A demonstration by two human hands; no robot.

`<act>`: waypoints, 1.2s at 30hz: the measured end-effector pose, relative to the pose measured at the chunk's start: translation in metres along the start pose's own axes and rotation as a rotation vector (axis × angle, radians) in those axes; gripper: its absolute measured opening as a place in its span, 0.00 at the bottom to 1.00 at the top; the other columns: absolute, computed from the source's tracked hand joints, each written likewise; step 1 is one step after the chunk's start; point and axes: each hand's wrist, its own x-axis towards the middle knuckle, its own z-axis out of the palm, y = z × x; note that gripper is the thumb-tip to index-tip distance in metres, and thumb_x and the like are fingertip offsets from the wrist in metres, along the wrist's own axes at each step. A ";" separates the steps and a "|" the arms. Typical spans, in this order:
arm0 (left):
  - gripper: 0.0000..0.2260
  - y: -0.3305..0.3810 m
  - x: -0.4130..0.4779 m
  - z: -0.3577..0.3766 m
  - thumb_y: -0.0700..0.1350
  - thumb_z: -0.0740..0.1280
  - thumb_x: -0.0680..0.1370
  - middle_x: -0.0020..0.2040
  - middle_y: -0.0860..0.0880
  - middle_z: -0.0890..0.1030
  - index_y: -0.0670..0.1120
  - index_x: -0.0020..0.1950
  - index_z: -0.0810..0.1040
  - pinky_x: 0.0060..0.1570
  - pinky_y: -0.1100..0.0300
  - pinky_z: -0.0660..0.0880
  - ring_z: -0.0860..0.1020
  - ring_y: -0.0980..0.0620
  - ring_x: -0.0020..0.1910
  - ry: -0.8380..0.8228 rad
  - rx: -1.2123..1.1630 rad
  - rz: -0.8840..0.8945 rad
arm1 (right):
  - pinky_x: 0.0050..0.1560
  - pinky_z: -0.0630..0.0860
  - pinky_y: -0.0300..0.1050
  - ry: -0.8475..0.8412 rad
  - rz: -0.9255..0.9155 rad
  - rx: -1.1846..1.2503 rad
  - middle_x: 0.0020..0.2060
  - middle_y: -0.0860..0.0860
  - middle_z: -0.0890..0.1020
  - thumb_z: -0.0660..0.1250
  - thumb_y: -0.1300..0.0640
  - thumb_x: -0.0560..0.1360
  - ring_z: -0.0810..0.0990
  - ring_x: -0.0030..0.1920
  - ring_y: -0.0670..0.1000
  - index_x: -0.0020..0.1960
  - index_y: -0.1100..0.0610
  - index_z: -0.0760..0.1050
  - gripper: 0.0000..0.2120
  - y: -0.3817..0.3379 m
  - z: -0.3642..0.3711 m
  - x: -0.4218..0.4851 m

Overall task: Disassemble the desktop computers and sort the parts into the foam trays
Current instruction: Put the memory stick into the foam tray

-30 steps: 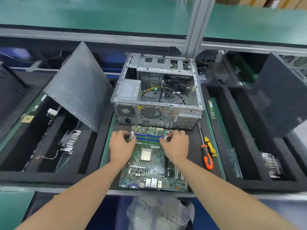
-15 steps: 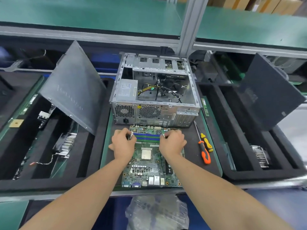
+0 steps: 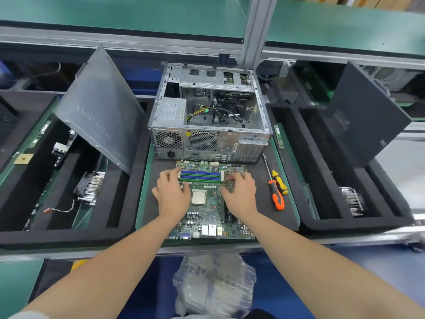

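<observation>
The left hand (image 3: 171, 195) bends its fingers (image 3: 169, 175) onto the left end of the ridged blue-and-green memory slots (image 3: 200, 176). The right hand (image 3: 241, 195) does likewise at the right end. Whether they pinch the clips is hard to make out. Both palms hide part of the flat green motherboard (image 3: 203, 218), which lies on a dark foam mat (image 3: 259, 203) before the open grey metal case (image 3: 207, 139). Just right lie an orange-handled screwdriver (image 3: 277, 199) and a yellow-handled screwdriver (image 3: 280, 183).
</observation>
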 end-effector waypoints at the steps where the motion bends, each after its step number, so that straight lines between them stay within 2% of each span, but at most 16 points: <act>1: 0.21 0.001 -0.004 0.000 0.42 0.69 0.79 0.65 0.50 0.71 0.52 0.71 0.73 0.66 0.46 0.63 0.72 0.48 0.62 0.014 0.015 0.034 | 0.66 0.64 0.51 0.005 -0.009 -0.015 0.61 0.52 0.73 0.72 0.51 0.77 0.69 0.65 0.55 0.60 0.52 0.78 0.13 0.003 -0.001 -0.004; 5: 0.16 0.004 -0.017 -0.001 0.41 0.69 0.78 0.68 0.51 0.71 0.53 0.65 0.78 0.69 0.46 0.60 0.69 0.50 0.70 -0.009 0.112 0.144 | 0.64 0.65 0.52 0.002 -0.095 -0.087 0.61 0.52 0.72 0.71 0.50 0.77 0.69 0.65 0.56 0.60 0.53 0.77 0.14 0.011 -0.002 -0.015; 8: 0.13 0.000 -0.025 0.000 0.41 0.68 0.79 0.73 0.49 0.71 0.53 0.62 0.80 0.69 0.48 0.56 0.65 0.49 0.76 -0.077 0.183 0.213 | 0.69 0.63 0.53 -0.084 -0.232 -0.139 0.63 0.50 0.71 0.72 0.45 0.75 0.67 0.68 0.54 0.60 0.50 0.76 0.17 0.006 0.003 -0.018; 11: 0.14 -0.005 -0.030 -0.001 0.41 0.66 0.80 0.75 0.49 0.69 0.54 0.64 0.79 0.69 0.50 0.55 0.62 0.52 0.78 -0.108 0.185 0.248 | 0.74 0.59 0.57 -0.161 -0.294 -0.235 0.69 0.51 0.67 0.71 0.36 0.70 0.61 0.74 0.55 0.59 0.48 0.75 0.23 -0.003 0.015 -0.018; 13: 0.15 -0.009 -0.032 0.000 0.43 0.64 0.82 0.77 0.50 0.67 0.55 0.68 0.76 0.71 0.49 0.57 0.60 0.54 0.79 -0.135 0.180 0.237 | 0.74 0.58 0.59 -0.165 -0.287 -0.275 0.72 0.52 0.64 0.72 0.34 0.68 0.59 0.75 0.56 0.58 0.48 0.74 0.25 -0.006 0.022 -0.018; 18: 0.19 -0.017 -0.036 0.003 0.47 0.56 0.87 0.83 0.51 0.55 0.52 0.79 0.65 0.77 0.45 0.52 0.49 0.53 0.83 -0.221 0.245 0.218 | 0.74 0.56 0.60 -0.173 -0.272 -0.286 0.73 0.51 0.65 0.71 0.34 0.68 0.60 0.76 0.56 0.60 0.47 0.75 0.26 -0.007 0.029 -0.016; 23: 0.19 -0.016 -0.039 0.003 0.46 0.54 0.87 0.83 0.51 0.54 0.50 0.79 0.63 0.78 0.42 0.49 0.48 0.52 0.83 -0.233 0.241 0.216 | 0.73 0.58 0.57 -0.185 -0.310 -0.345 0.71 0.50 0.67 0.68 0.36 0.68 0.64 0.73 0.54 0.64 0.47 0.76 0.27 -0.005 0.023 -0.015; 27: 0.18 -0.017 -0.039 0.005 0.46 0.54 0.87 0.82 0.50 0.55 0.50 0.78 0.64 0.78 0.41 0.50 0.50 0.52 0.82 -0.215 0.260 0.240 | 0.67 0.64 0.56 -0.147 -0.340 -0.465 0.65 0.48 0.74 0.61 0.33 0.68 0.72 0.66 0.54 0.63 0.50 0.78 0.30 -0.011 0.020 -0.019; 30: 0.18 -0.021 -0.039 0.006 0.46 0.56 0.87 0.82 0.49 0.57 0.49 0.77 0.66 0.78 0.40 0.50 0.51 0.51 0.82 -0.208 0.247 0.255 | 0.59 0.69 0.55 -0.096 -0.331 -0.490 0.51 0.47 0.81 0.56 0.36 0.69 0.79 0.52 0.53 0.50 0.50 0.81 0.24 -0.021 0.017 -0.017; 32: 0.17 -0.021 -0.040 0.007 0.45 0.57 0.86 0.81 0.49 0.59 0.48 0.75 0.67 0.77 0.39 0.51 0.53 0.50 0.82 -0.197 0.236 0.265 | 0.56 0.71 0.55 -0.102 -0.318 -0.483 0.39 0.46 0.79 0.54 0.38 0.71 0.77 0.41 0.51 0.42 0.50 0.77 0.20 -0.027 0.013 -0.011; 36: 0.11 -0.020 -0.039 0.006 0.49 0.56 0.86 0.79 0.49 0.63 0.48 0.66 0.70 0.77 0.38 0.52 0.55 0.51 0.81 -0.168 0.246 0.276 | 0.56 0.73 0.54 -0.115 -0.370 -0.534 0.34 0.46 0.77 0.53 0.41 0.79 0.76 0.34 0.51 0.43 0.52 0.76 0.20 -0.027 0.007 0.006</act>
